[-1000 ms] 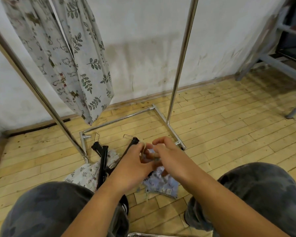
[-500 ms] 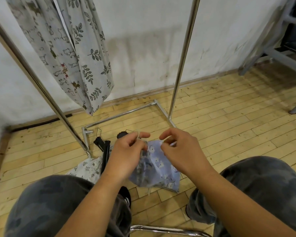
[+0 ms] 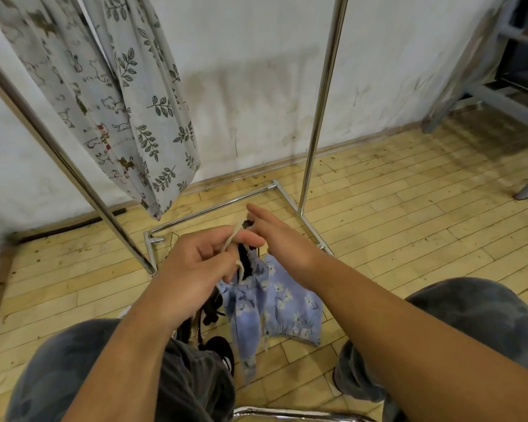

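A small blue cloth with white flowers (image 3: 275,303) hangs in front of me above the wooden floor. My left hand (image 3: 195,269) pinches its pale cord (image 3: 232,239) between thumb and fingers, so the cloth dangles from it. My right hand (image 3: 278,236) is just right of the cord with its fingers stretched out forward, its palm above the cloth's upper edge. Whether it touches the cloth is hidden. Black hangers (image 3: 208,315) show below my left hand, partly covered by it.
A chrome clothes rack (image 3: 320,95) stands ahead with its base bars on the floor. Two printed grey cloths (image 3: 128,95) hang from it at upper left. A grey metal frame (image 3: 482,95) stands at right. My knees fill the lower corners; a chrome bar (image 3: 287,414) crosses below.
The blue cloth has been lifted off the floor and now hangs by its cord from my left hand. My right hand has let go and straightened its fingers.
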Demonstrator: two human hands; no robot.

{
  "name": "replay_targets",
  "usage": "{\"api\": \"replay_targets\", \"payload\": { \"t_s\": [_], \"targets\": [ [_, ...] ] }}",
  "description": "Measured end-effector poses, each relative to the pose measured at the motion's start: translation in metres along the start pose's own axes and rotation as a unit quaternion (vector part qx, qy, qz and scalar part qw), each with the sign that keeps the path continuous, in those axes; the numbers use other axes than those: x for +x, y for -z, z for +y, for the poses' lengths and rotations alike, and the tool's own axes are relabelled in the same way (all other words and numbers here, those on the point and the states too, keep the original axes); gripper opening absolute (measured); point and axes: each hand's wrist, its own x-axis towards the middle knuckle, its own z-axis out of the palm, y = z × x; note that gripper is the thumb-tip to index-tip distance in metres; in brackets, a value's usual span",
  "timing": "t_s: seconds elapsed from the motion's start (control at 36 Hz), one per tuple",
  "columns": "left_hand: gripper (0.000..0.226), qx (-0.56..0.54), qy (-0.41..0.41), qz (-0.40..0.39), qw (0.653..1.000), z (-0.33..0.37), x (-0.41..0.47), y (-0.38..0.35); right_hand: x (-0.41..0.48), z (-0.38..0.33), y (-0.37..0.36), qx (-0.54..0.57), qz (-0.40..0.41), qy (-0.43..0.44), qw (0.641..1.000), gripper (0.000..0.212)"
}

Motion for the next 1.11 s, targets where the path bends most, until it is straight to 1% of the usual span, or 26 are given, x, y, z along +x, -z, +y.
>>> {"api": "replay_targets", "payload": {
  "t_s": [0.06, 0.08, 0.17, 0.28, 0.31, 0.39, 0.47, 0.58, 0.67, 0.75, 0.81, 0.89, 0.92, 1.0, 1.03, 1.08, 1.11],
  "targets": [
    [0.04, 0.012, -0.004, -0.011, 1.0, 0.002, 0.0, 0.001, 0.003, -0.001, -0.003, -0.013, -0.012, -0.012, 1.0, 0.067],
    [0.04, 0.023, -0.002, -0.015, 1.0, 0.001, 0.0, 0.001, 0.004, 0.001, -0.004, -0.014, -0.008, -0.014, 1.0, 0.066],
    [0.046, 0.039, 0.02, -0.03, 0.999, 0.0, 0.0, -0.002, 0.007, 0.014, -0.003, 0.006, 0.016, -0.019, 1.0, 0.048],
    [0.041, 0.08, 0.027, -0.035, 0.996, -0.004, 0.002, -0.008, 0.004, 0.03, 0.004, -0.007, 0.013, -0.002, 1.0, 0.017],
    [0.039, 0.093, 0.022, -0.029, 0.995, -0.006, 0.002, -0.009, 0.001, 0.032, 0.005, 0.001, 0.006, -0.004, 1.0, 0.017],
    [0.036, 0.139, 0.0, 0.009, 0.99, -0.015, 0.004, -0.015, -0.006, 0.037, 0.009, 0.044, -0.01, -0.014, 0.999, 0.034],
    [0.029, 0.161, -0.007, 0.058, 0.985, -0.02, 0.005, -0.021, -0.013, 0.041, 0.012, 0.066, -0.003, -0.028, 0.997, 0.048],
    [0.022, 0.146, 0.021, 0.077, 0.986, -0.02, 0.007, -0.025, -0.018, 0.045, 0.01, 0.041, 0.001, -0.026, 0.999, 0.065],
    [0.018, 0.128, 0.056, 0.076, 0.987, -0.02, 0.006, -0.03, -0.022, 0.048, 0.006, 0.052, -0.026, -0.038, 0.998, 0.067],
    [0.013, 0.071, 0.103, 0.099, 0.987, -0.02, 0.007, -0.035, -0.029, 0.047, 0.001, 0.064, -0.038, -0.049, 0.996, 0.059],
    [0.012, 0.044, 0.123, 0.116, 0.985, -0.022, 0.008, -0.035, -0.034, 0.045, -0.002, 0.071, -0.057, -0.044, 0.995, 0.045],
    [0.019, 0.014, 0.136, 0.124, 0.983, -0.025, 0.008, -0.035, -0.042, 0.044, -0.01, 0.058, -0.068, -0.015, 0.996, 0.023],
    [0.019, 0.008, 0.14, 0.131, 0.981, -0.025, 0.008, -0.035, -0.043, 0.047, -0.013, 0.043, -0.055, -0.003, 0.998, 0.031],
    [0.016, -0.008, 0.154, 0.172, 0.973, -0.025, 0.009, -0.034, -0.047, 0.063, -0.021, 0.004, 0.024, 0.045, 0.999, 0.084],
    [0.016, -0.021, 0.158, 0.183, 0.97, -0.025, 0.01, -0.034, -0.05, 0.067, -0.023, -0.014, 0.058, 0.054, 0.997, 0.097],
    [0.017, -0.042, 0.164, 0.191, 0.967, -0.024, 0.011, -0.033, -0.057, 0.075, -0.029, -0.048, 0.115, 0.05, 0.991, 0.112],
    [0.018, -0.048, 0.163, 0.189, 0.967, -0.024, 0.01, -0.033, -0.061, 0.077, -0.032, -0.046, 0.114, 0.046, 0.991, 0.112]
  ]
}}
